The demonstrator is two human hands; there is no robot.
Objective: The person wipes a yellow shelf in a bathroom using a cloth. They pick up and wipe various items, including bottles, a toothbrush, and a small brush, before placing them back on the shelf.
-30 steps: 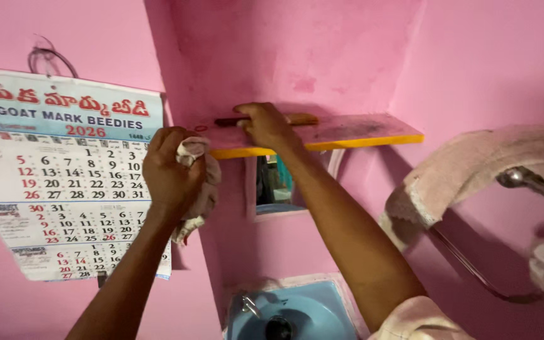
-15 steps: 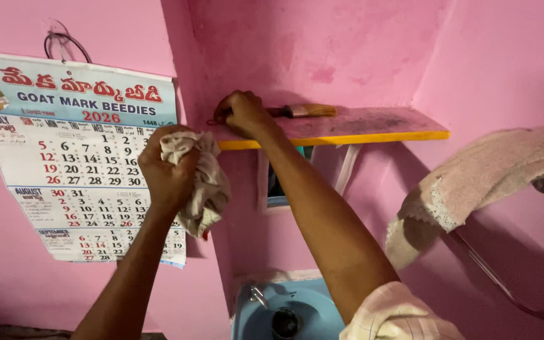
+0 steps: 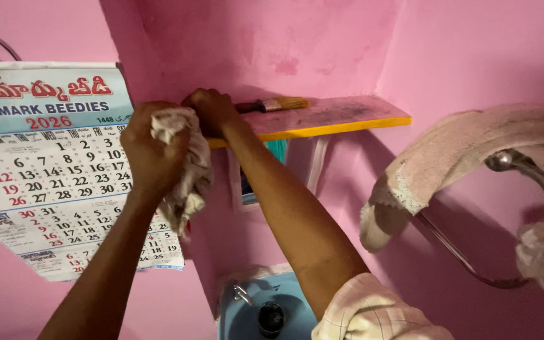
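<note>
My left hand [image 3: 149,148] is raised in front of a wall calendar [image 3: 45,182] and grips a crumpled pale cloth [image 3: 187,170] that hangs down from the fist. My right hand [image 3: 212,112] reaches up to a pink shelf with a yellow edge [image 3: 341,119] and closes on the dark handle of a paintbrush [image 3: 272,104]. The brush lies on the shelf with its tan bristles pointing right.
A small framed mirror [image 3: 266,176] hangs under the shelf. Below is a blue washbasin [image 3: 253,311] with a tap and drain. A pinkish towel [image 3: 473,164] drapes over a metal rail [image 3: 524,170] on the right wall. Pink walls close in on all sides.
My right hand slid left along the shelf, drawing the paintbrush with it. My left hand with the cloth stayed near the shelf's left end. The view moved closer and to the left.
</note>
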